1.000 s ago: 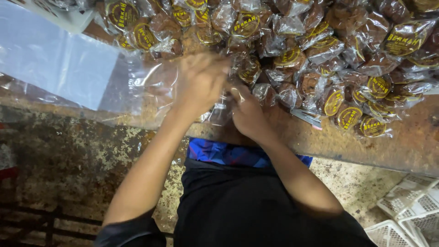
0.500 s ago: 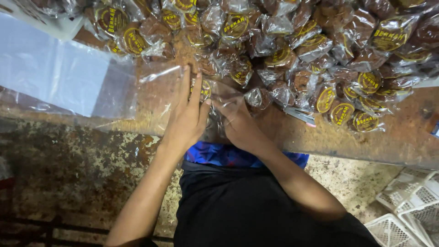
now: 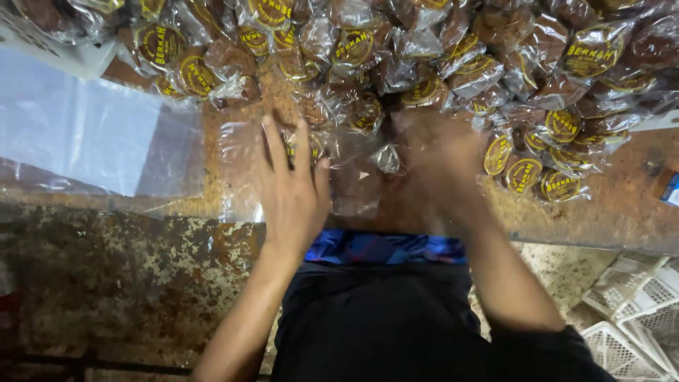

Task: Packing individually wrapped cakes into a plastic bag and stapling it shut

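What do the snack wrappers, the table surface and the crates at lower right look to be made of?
Snack wrappers: thin clear plastic film, glossy and crinkled, with yellow oval labels. Table surface: probably painted metal gone rusty, brown and pitted, though worn wood is possible. Crates: white moulded plastic, lattice walls. The left hand presses flat on a clear plastic bag.

A heap of clear-wrapped brown cakes with yellow round labels (image 3: pixel 424 64) blocks the table's far side. Clear plastic bags (image 3: pixel 92 141) cover the left. Bare rusty tabletop (image 3: pixel 622 205) lies open at the right.
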